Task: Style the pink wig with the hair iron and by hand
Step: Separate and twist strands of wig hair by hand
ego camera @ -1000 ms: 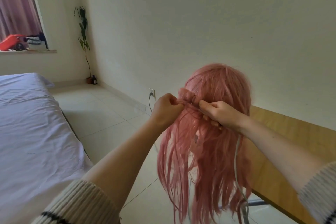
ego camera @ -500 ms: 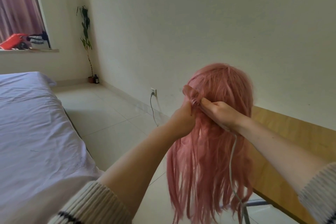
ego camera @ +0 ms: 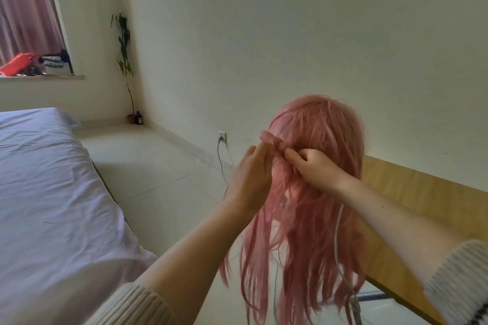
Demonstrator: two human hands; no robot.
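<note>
My right hand (ego camera: 314,170) is curled tight, its fingertips pinching a gathered lock at the back of the pink wig (ego camera: 317,166). My left hand (ego camera: 250,177) sits at nine o'clock from it, nearly touching, fingers bent against the same lock, thumb up beside a small rolled loop of hair (ego camera: 272,141) that stands out at the wig's side. I take both hands to be gripping hair, though the left palm hides exactly how much it has.

The wig hangs upright in front of me, long strands falling toward six o'clock, at the near edge of the wooden worktop (ego camera: 422,192), which runs off toward three o'clock. I cannot see what carries it under the hair.

This looks like the by-hand part of the job: I am twisting or knotting a side section into a little roll. No hair iron is plainly in view; a pale cable (ego camera: 340,245) drops from under my right wrist down through the strands, and I cannot tell what it belongs to. A second cord (ego camera: 220,158) runs to the wall socket (ego camera: 222,136) at ten o'clock.

Next, I judge, the loop needs tension kept on it while one hand tucks or winds the tail; loosen either pinch and the slippery strands will likely spring apart.

Beyond, at nine o'clock, is the bed (ego camera: 52,179); a potted plant (ego camera: 124,60) stands in the far corner.
</note>
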